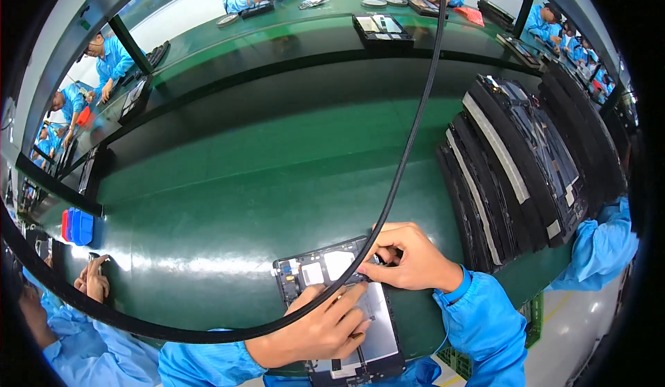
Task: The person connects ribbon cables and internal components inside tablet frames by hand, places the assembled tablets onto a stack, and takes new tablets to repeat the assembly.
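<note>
An opened tablet (381, 321), its circuit boards and silvery panels exposed, lies at the near edge of the green bench in front of me. Across its middle rests my left hand (322, 325), fingers apart and slightly bent, touching the tablet's inner parts. At the tablet's far right corner my right hand (412, 259) is closed in a pinch, thumb and forefinger together. Whatever sits between those fingertips is hidden or too small to name. A black cable (409, 155) hangs close to the camera and passes in front of both hands.
Stacks of dark trays (512, 172) holding device parts stand at the right. Blue and red bins (80, 226) sit at the left, near a neighbour's hands (93, 280). Beyond a dark raised ledge (277, 75), co-workers in blue work around another opened device (382, 28).
</note>
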{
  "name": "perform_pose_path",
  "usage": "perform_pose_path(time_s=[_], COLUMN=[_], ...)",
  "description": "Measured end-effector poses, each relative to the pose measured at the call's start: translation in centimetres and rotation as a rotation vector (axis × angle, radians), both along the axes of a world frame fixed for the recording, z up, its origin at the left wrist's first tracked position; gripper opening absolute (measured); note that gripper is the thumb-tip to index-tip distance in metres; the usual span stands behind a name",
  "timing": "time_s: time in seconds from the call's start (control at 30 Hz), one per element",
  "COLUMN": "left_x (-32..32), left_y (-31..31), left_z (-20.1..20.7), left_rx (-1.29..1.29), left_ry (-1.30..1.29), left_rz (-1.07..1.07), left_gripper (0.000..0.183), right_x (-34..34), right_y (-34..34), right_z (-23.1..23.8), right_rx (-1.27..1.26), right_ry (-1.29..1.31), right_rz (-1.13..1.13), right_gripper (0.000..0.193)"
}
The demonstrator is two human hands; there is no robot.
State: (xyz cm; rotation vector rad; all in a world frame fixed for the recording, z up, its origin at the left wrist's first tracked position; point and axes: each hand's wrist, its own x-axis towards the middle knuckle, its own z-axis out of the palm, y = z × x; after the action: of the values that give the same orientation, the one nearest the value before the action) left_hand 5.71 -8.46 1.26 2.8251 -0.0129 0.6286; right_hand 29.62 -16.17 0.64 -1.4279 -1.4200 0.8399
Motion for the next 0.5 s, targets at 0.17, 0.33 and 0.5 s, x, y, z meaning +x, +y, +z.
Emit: perform_pose_path(time_s=[0.17,0.33,0.5], left_x=[0.16,0.38,0.49], left_y=[0.10,0.26,0.56], left_z=[0.22,0.12,0.30], left_rx=[-0.035,-0.068,-0.097], left_ry=[0.002,0.004,0.028], left_rz=[0.044,0.043,0.017], left_gripper=[0.022,0.023,0.024], right_x=[-0.26,-0.34,-0.52], right_y=[0.21,0.19,0.04], right_z=[-0.21,-0.65,-1.00], right_rx=[-0.035,-0.010,0.008], right_ry=[0.018,0.003,-0.002], right_rz=[-0.038,-0.049,-0.077], right_gripper=[0.011,0.013,0.012])
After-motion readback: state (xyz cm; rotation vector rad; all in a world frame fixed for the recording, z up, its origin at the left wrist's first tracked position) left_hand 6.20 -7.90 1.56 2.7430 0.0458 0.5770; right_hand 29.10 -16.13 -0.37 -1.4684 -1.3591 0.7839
